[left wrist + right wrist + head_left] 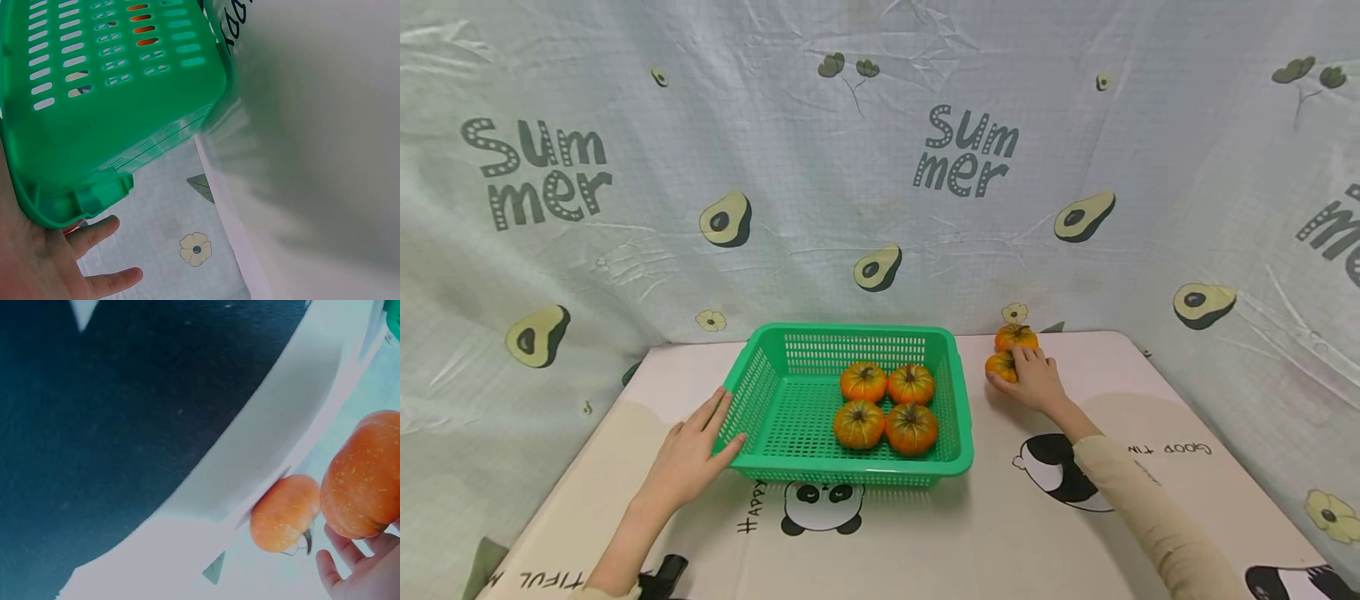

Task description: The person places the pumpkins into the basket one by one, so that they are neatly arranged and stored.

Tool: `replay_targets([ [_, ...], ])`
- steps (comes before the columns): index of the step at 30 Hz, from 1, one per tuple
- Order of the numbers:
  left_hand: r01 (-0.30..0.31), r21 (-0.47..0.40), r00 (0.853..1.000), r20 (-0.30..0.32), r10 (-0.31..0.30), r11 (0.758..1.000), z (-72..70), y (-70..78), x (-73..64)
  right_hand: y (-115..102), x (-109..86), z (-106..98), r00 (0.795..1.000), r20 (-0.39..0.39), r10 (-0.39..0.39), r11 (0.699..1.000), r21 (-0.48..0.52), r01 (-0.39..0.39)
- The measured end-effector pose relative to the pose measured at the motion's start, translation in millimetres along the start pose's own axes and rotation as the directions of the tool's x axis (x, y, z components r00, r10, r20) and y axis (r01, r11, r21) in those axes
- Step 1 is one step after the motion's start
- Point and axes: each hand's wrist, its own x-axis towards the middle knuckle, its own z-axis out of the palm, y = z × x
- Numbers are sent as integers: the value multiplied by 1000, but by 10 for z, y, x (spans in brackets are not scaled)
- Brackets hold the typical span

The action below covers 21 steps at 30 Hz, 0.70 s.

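Note:
A green plastic basket (850, 468) stands on the table with several small orange pumpkins (912, 429) grouped in its right half. At the basket's left rim is my left hand (688, 458), its fingers stretched out and touching the edge. The left wrist view shows these fingers (94, 236) reaching past the basket's corner. To the right of the basket, my right hand (1033, 382) grips a small pumpkin (1001, 367), thumb on its near left side and fingers over the top. Right behind it sits another pumpkin (1017, 337), its curved stem visible in the right wrist view.
A pale tablecloth (880, 550) with panda prints covers the table. Behind it and on both sides hangs a white curtain (805, 167) printed with avocados and lettering. A black object (666, 575) shows by the left wrist.

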Motion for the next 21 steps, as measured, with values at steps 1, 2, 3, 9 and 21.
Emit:
replay_targets([
  [1, 0, 1, 1000, 1, 0, 1000, 0, 0, -1, -6, -4, -10, 1000, -4, -10, 1000, 3, 10],
  [2, 1, 3, 1000, 1, -1, 1000, -1, 0, -1, -13, -8, -18, 1000, -10, -22, 1000, 1, 22],
  [3, 1, 3, 1000, 2, -1, 1000, -1, 0, -1, -23, -12, -28, 999, -16, -34, 999, 1, 34],
  [9, 0, 5, 1000, 3, 0, 1000, 5, -13, -3, -129, -30, -101, 994, -62, -91, 996, 2, 92],
  [21, -1, 0, 1000, 8, 1, 1000, 7, -11, 12, -384, -35, -244, 968, -177, -179, 983, 9, 183],
])
